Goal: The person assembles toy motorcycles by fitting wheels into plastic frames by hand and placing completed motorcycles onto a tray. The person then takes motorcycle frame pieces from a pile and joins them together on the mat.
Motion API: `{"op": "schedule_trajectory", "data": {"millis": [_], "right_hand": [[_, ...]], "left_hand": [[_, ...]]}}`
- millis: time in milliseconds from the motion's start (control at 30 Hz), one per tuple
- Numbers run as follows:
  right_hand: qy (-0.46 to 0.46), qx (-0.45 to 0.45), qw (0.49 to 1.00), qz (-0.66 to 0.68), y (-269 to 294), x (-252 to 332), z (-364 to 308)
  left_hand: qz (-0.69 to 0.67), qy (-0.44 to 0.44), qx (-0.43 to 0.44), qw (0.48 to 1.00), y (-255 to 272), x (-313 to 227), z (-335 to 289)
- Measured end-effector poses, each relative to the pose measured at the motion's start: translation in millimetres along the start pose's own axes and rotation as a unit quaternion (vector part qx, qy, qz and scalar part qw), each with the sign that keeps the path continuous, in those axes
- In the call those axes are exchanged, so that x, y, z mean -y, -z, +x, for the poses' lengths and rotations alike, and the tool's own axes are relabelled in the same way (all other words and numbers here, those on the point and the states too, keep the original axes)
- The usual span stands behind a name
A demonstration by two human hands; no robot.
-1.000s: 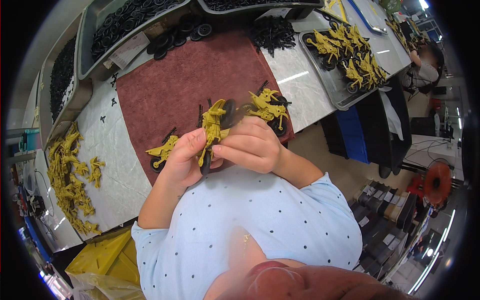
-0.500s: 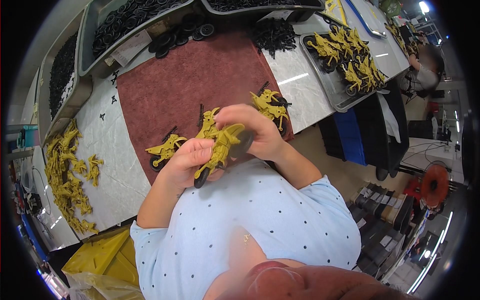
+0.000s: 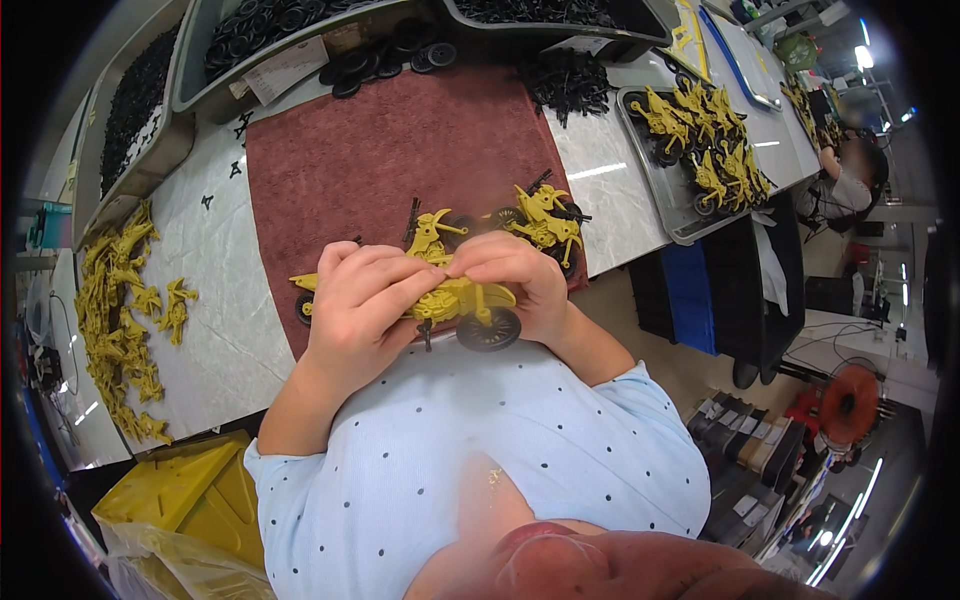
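Between my two hands, just off the table's near edge, I hold a yellow toy motorcycle (image 3: 455,300) with a black spoked wheel at its right end. My left hand (image 3: 365,310) is wrapped over its left part, fingers closed. The fingers of my right hand (image 3: 520,280) pinch it from the top and right side. Past my hands on the red cloth (image 3: 370,150) another toy motorcycle (image 3: 435,232) rests, partly hidden. One more toy motorcycle (image 3: 545,225) lies to the right, and a yellow piece shows left of my left hand.
A pile of yellow toy parts (image 3: 110,310) lies at left. Grey bins of black wheels (image 3: 265,35) and small black parts (image 3: 140,95) line the back. A metal tray (image 3: 680,225) with several toy motorcycles stands at right. A yellow bin (image 3: 180,500) sits below; a person (image 3: 850,180) works far right.
The toy motorcycle has turned from upright to lying sideways, its wheel now at the right. My left hand has moved over its top, and my right hand has come lower.
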State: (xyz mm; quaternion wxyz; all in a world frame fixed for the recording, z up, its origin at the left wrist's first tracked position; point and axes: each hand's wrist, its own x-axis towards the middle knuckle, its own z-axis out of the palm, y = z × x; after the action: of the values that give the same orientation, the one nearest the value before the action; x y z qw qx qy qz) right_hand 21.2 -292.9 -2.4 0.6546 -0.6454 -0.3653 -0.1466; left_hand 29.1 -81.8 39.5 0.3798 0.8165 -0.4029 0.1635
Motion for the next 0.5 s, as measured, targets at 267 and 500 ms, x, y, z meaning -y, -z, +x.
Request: {"op": "schedule_trajectory", "data": {"millis": [267, 500], "right_hand": [[0.014, 0.036, 0.996, -0.077, 4.5, 12.7, 3.1], [0.007, 0.038, 0.999, -0.036, 3.3, 19.2, 1.2]], "left_hand": [[0.11, -0.043, -0.017, 0.993, 5.0, -17.6, 0.9], [0.117, -0.08, -0.026, 0.99, 5.8, -22.1, -2.3]]}}
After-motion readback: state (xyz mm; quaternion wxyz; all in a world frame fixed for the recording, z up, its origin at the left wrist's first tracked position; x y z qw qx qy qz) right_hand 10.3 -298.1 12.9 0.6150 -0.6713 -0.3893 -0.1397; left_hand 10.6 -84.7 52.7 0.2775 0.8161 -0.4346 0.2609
